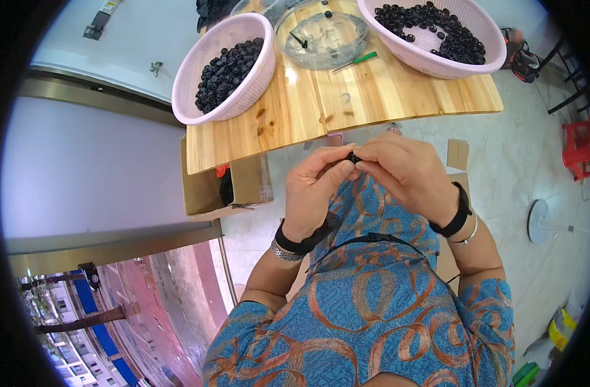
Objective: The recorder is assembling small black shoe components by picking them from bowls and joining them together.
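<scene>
A small black round part is pinched between the fingertips of both hands, over my lap and just off the table's near edge. My left hand grips it from the left with thumb and forefinger. From the other side my right hand closes on the same part. The fingers cover most of it, so its exact kind does not show. Two pink baskets, the left one and the right one, hold heaps of small black round pieces.
On the wooden table a clear plastic tub stands between the baskets, beside a green-handled screwdriver. Below the table's left side sits an open cardboard box. Red stools and a white round-based stand are at the right.
</scene>
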`<action>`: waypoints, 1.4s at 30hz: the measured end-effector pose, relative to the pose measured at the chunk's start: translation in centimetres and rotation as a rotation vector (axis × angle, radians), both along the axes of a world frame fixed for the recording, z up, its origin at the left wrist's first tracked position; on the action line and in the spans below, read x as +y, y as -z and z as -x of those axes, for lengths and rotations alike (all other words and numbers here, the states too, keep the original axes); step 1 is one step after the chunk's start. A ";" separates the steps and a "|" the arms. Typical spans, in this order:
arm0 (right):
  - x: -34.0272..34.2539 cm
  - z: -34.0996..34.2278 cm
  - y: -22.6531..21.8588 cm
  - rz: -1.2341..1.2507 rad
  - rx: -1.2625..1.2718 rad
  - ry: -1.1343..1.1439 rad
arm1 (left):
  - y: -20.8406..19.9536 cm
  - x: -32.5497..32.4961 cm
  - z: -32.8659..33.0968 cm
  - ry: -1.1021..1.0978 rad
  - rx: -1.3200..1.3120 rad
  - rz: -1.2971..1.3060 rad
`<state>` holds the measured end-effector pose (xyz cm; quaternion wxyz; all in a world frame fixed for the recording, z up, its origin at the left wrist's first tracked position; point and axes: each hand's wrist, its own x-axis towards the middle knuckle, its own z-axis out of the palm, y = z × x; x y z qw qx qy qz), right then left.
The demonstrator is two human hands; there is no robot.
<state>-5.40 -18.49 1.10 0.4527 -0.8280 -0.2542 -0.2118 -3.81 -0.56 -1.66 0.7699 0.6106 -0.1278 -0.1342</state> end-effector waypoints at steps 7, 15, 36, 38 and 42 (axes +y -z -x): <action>-1.8 -1.3 -0.5 -0.266 0.597 -0.294 | -0.6 0.1 0.2 0.077 0.159 0.067; -2.6 -2.0 0.7 -0.129 0.419 -0.392 | -1.4 0.0 0.4 0.150 -0.010 -0.060; -1.8 -2.1 2.3 0.076 0.063 -0.313 | -0.4 0.1 0.3 0.186 0.051 -0.018; -2.2 -2.6 1.8 0.098 0.158 -0.329 | -0.4 0.1 -0.1 0.177 0.112 0.042; -2.4 -3.1 0.8 -0.213 0.573 -0.465 | -1.0 0.5 -1.0 0.153 0.191 0.110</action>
